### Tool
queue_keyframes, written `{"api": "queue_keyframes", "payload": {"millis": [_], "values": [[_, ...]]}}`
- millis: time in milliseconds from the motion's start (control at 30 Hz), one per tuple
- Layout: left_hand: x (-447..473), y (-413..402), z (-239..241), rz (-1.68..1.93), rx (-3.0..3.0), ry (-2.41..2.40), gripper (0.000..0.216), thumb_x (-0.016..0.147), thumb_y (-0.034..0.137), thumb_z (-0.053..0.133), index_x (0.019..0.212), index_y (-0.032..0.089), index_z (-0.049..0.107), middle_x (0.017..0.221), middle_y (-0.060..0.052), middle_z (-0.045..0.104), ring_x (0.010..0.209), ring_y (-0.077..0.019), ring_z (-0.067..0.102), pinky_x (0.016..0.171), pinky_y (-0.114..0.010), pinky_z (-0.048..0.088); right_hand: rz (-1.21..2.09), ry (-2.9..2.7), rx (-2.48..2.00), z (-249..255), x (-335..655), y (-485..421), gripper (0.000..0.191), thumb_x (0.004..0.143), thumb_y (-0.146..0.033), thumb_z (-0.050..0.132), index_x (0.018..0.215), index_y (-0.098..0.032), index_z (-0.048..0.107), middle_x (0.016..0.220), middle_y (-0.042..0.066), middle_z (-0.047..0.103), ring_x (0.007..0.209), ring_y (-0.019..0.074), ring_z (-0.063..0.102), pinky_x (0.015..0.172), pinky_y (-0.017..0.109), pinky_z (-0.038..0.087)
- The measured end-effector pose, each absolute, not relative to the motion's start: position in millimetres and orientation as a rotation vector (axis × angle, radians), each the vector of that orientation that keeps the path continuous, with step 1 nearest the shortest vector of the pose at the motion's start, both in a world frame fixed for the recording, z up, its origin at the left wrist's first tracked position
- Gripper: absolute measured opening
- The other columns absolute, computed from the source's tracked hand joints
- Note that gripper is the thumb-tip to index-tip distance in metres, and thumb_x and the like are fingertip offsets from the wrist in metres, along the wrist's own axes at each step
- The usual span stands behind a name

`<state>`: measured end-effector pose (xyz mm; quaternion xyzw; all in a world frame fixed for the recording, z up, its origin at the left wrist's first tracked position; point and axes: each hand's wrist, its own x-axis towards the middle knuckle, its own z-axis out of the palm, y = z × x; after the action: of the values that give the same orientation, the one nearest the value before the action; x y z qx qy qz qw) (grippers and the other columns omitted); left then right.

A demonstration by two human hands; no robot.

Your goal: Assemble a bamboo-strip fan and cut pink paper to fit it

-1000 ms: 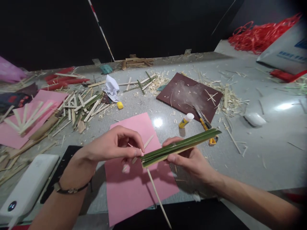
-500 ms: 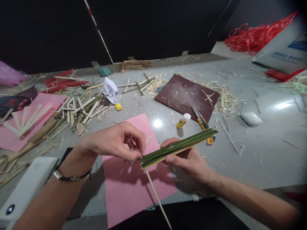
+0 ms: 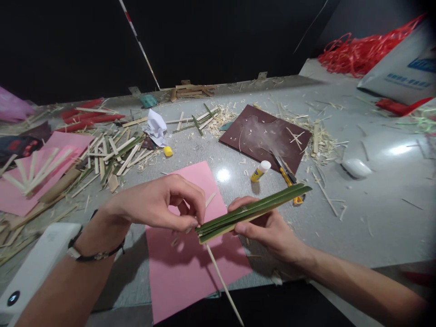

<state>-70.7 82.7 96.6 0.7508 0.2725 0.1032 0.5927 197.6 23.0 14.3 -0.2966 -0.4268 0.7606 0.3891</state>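
Note:
My right hand [image 3: 265, 227] grips a bundle of green bamboo strips [image 3: 255, 211], thumb in front and fingers behind. The strips lie stacked lengthwise, tilted up to the right, above a pink sheet of paper [image 3: 180, 277]. At their left end my left hand [image 3: 170, 202] is closed in a pinch, thumb and forefinger touching the tips; what lies between these fingers is too small to make out. A thin pale stick [image 3: 223, 281] slants down from below the bundle's left end, over the paper. Its upper end is hidden.
Beyond my right hand are a glue stick [image 3: 260, 171], a yellow cutter [image 3: 288, 175] and a dark brown board [image 3: 262, 131]. Cut bamboo pieces [image 3: 112, 154] and a crumpled white paper [image 3: 156, 127] lie left. A white device [image 3: 41, 263] sits by my left forearm.
My left hand and wrist have shifted slightly, with the fingertips still at the bundle's left end. The bundle has barely moved in my right hand.

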Motion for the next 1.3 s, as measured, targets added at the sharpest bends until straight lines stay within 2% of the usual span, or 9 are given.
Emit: {"api": "queue_keyframes", "payload": {"millis": [200, 400, 667, 900, 1033, 1167, 1233, 1300], "values": [[-71, 86, 95, 0.278, 1.756, 0.464, 0.028, 0.085, 0.000, 0.068, 0.099, 0.021, 0.081, 0.091, -0.007, 0.075, 0.078, -0.0170, 0.070, 0.069, -0.025, 0.057, 1.915, -1.086, -0.689, 11, 198, 23, 0.025, 0.085, -0.026, 0.089, 0.108, -0.025, 0.079, 0.090, 0.000, 0.073, 0.077, 0.0103, 0.068, 0.070, 0.022, 0.057], [-68, 89, 95, 0.294, 1.795, 0.425, 0.030, 0.083, -0.003, 0.068, 0.097, 0.021, 0.081, 0.088, -0.007, 0.075, 0.074, -0.0171, 0.069, 0.066, -0.025, 0.056, 1.916, -1.106, -0.616, 10, 199, 24, 0.024, 0.088, -0.023, 0.087, 0.110, -0.027, 0.078, 0.090, -0.001, 0.073, 0.079, 0.0089, 0.069, 0.072, 0.019, 0.057], [-65, 89, 93, 0.321, 1.895, 0.437, 0.028, 0.084, 0.002, 0.069, 0.095, 0.023, 0.083, 0.085, -0.008, 0.077, 0.068, -0.0174, 0.068, 0.064, -0.027, 0.057, 1.896, -1.113, -0.603, 12, 200, 25, 0.022, 0.089, -0.023, 0.086, 0.109, -0.026, 0.078, 0.089, -0.001, 0.073, 0.078, 0.0082, 0.069, 0.072, 0.018, 0.057], [-69, 91, 103, 0.210, 1.788, 0.479, 0.018, 0.094, 0.014, 0.072, 0.104, 0.023, 0.084, 0.092, -0.011, 0.078, 0.079, -0.0221, 0.075, 0.070, -0.030, 0.061, 1.893, -1.136, -0.610, 16, 200, 24, 0.023, 0.089, -0.023, 0.086, 0.109, -0.027, 0.078, 0.090, -0.001, 0.072, 0.078, 0.0091, 0.068, 0.071, 0.020, 0.058], [-69, 91, 102, 0.199, 1.765, 0.517, 0.014, 0.096, 0.017, 0.071, 0.098, 0.021, 0.084, 0.089, -0.011, 0.077, 0.077, -0.0215, 0.075, 0.069, -0.030, 0.060, 1.862, -1.148, -0.614, 16, 199, 25, 0.023, 0.088, -0.022, 0.087, 0.109, -0.027, 0.079, 0.091, -0.001, 0.072, 0.079, 0.0089, 0.067, 0.071, 0.019, 0.058], [-67, 93, 96, 0.159, 1.687, 0.589, 0.008, 0.090, 0.016, 0.075, 0.091, 0.019, 0.083, 0.090, -0.010, 0.077, 0.082, -0.0230, 0.074, 0.074, -0.032, 0.059, 1.847, -1.168, -0.612, 14, 199, 25, 0.024, 0.088, -0.021, 0.086, 0.109, -0.027, 0.079, 0.096, -0.001, 0.072, 0.082, 0.0094, 0.068, 0.073, 0.020, 0.059], [-66, 93, 94, 0.137, 1.601, 0.640, 0.003, 0.087, 0.018, 0.078, 0.090, 0.018, 0.080, 0.088, -0.009, 0.077, 0.079, -0.0225, 0.074, 0.072, -0.031, 0.060, 1.838, -1.172, -0.617, 15, 199, 25, 0.024, 0.088, -0.020, 0.086, 0.109, -0.027, 0.079, 0.097, -0.001, 0.071, 0.083, 0.0090, 0.068, 0.074, 0.019, 0.059], [-64, 91, 92, 0.134, 1.535, 0.703, 0.007, 0.084, 0.020, 0.081, 0.088, 0.018, 0.076, 0.086, -0.007, 0.076, 0.075, -0.0207, 0.073, 0.068, -0.029, 0.059, 1.831, -1.168, -0.627, 15, 199, 24, 0.023, 0.088, -0.020, 0.086, 0.108, -0.027, 0.079, 0.098, -0.001, 0.071, 0.083, 0.0087, 0.068, 0.074, 0.019, 0.059]]}}
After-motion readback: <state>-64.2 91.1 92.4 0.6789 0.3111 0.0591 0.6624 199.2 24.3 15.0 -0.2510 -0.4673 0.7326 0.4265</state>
